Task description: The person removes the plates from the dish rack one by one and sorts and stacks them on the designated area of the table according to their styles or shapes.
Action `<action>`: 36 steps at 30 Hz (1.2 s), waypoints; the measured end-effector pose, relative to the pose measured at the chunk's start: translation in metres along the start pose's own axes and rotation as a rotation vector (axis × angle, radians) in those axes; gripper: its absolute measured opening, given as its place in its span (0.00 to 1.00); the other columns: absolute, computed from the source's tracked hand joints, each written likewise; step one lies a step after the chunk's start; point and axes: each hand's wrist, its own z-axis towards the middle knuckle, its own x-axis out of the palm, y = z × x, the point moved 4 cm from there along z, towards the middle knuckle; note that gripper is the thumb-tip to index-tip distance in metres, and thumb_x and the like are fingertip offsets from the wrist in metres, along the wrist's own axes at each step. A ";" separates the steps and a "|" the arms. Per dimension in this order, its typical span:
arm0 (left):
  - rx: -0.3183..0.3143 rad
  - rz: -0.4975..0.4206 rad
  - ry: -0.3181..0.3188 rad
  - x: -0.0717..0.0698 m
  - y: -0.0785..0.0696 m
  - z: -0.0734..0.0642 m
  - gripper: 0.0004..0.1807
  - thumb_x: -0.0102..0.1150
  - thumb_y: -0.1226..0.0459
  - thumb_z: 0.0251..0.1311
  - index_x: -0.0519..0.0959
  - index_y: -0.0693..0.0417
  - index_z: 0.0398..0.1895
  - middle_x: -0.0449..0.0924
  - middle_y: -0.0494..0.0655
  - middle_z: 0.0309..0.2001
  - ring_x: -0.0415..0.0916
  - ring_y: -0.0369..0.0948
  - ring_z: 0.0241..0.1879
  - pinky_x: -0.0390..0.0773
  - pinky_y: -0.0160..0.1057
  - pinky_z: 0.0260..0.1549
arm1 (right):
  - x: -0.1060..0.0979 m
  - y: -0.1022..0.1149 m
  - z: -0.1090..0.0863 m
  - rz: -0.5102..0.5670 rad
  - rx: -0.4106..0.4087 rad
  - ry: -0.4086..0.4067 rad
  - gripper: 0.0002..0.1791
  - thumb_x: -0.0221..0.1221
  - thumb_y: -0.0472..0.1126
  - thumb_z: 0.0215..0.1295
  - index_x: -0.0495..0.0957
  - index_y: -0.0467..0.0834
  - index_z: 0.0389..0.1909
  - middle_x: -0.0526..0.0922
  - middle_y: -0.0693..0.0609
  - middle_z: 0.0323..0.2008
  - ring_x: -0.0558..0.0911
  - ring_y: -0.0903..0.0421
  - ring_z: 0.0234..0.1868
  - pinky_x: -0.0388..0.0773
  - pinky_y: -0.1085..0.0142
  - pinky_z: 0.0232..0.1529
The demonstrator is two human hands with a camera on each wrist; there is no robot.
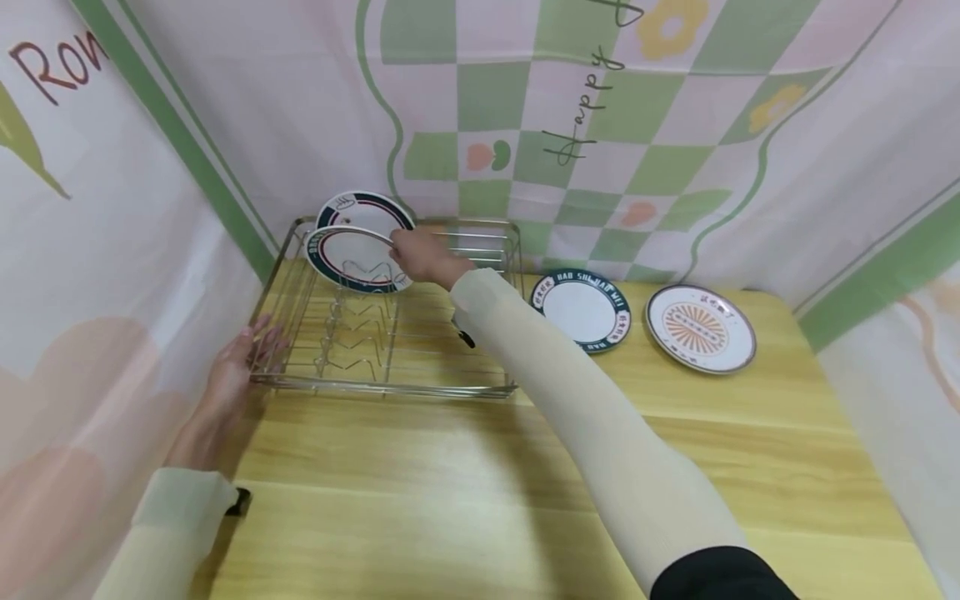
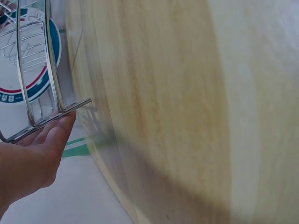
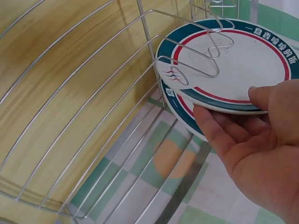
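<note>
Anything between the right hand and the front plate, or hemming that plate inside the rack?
Nothing visible between them: the right hand grips the front plate. In the rack, zigzag wires stand before its face, and a second plate stands just behind it.

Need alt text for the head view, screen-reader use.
A person's right hand grips a plate in a wire rack, in front of another plate; the left hand touches the rack's left side. Two more plates lie on the wood-grain table to the right.

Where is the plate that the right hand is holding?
In the head view, the held plate is left of centre, at the far left of the wire rack, just in front of a second plate; the right hand grips its right edge.
</note>
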 end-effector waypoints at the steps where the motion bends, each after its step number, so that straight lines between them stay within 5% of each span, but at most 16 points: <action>1: 0.002 0.001 0.001 0.000 0.000 0.000 0.41 0.29 0.38 0.82 0.40 0.47 0.87 0.40 0.58 0.85 0.57 0.44 0.81 0.54 0.52 0.81 | 0.000 0.001 0.000 -0.007 -0.004 -0.005 0.15 0.46 0.40 0.87 0.76 0.35 0.56 0.85 0.41 0.48 0.83 0.47 0.47 0.83 0.55 0.52; 11: 0.010 0.003 0.001 0.002 -0.001 0.001 0.41 0.29 0.38 0.82 0.40 0.48 0.87 0.41 0.57 0.85 0.58 0.45 0.81 0.55 0.52 0.81 | 0.000 0.001 -0.006 0.031 0.016 -0.022 0.13 0.43 0.36 0.86 0.76 0.37 0.56 0.82 0.45 0.41 0.78 0.53 0.37 0.80 0.63 0.39; 17: 0.006 -0.004 0.002 0.003 0.000 0.001 0.41 0.28 0.37 0.81 0.40 0.47 0.87 0.41 0.56 0.85 0.55 0.47 0.82 0.54 0.52 0.81 | -0.003 -0.001 -0.007 0.027 0.016 -0.025 0.13 0.43 0.32 0.84 0.75 0.37 0.56 0.82 0.44 0.45 0.80 0.52 0.42 0.82 0.60 0.44; 22: -0.002 -0.039 -0.001 0.002 0.000 -0.001 0.42 0.30 0.37 0.81 0.40 0.47 0.87 0.40 0.56 0.85 0.62 0.38 0.78 0.53 0.51 0.81 | -0.002 -0.004 -0.005 0.026 0.022 -0.044 0.14 0.42 0.32 0.84 0.75 0.35 0.56 0.83 0.44 0.44 0.81 0.53 0.40 0.82 0.62 0.39; 28: -0.007 -0.038 -0.002 0.003 -0.001 -0.003 0.41 0.30 0.38 0.81 0.40 0.46 0.87 0.40 0.56 0.85 0.55 0.46 0.82 0.53 0.51 0.81 | -0.006 -0.010 -0.006 0.029 0.022 -0.122 0.14 0.43 0.33 0.84 0.78 0.34 0.50 0.85 0.42 0.39 0.84 0.49 0.37 0.87 0.59 0.37; 36: 0.017 -0.040 -0.007 0.002 0.000 -0.004 0.42 0.31 0.38 0.81 0.41 0.48 0.87 0.42 0.57 0.85 0.74 0.26 0.68 0.65 0.42 0.77 | -0.023 -0.022 -0.015 0.104 0.022 -0.207 0.16 0.43 0.34 0.85 0.80 0.33 0.46 0.84 0.43 0.36 0.80 0.51 0.32 0.85 0.60 0.34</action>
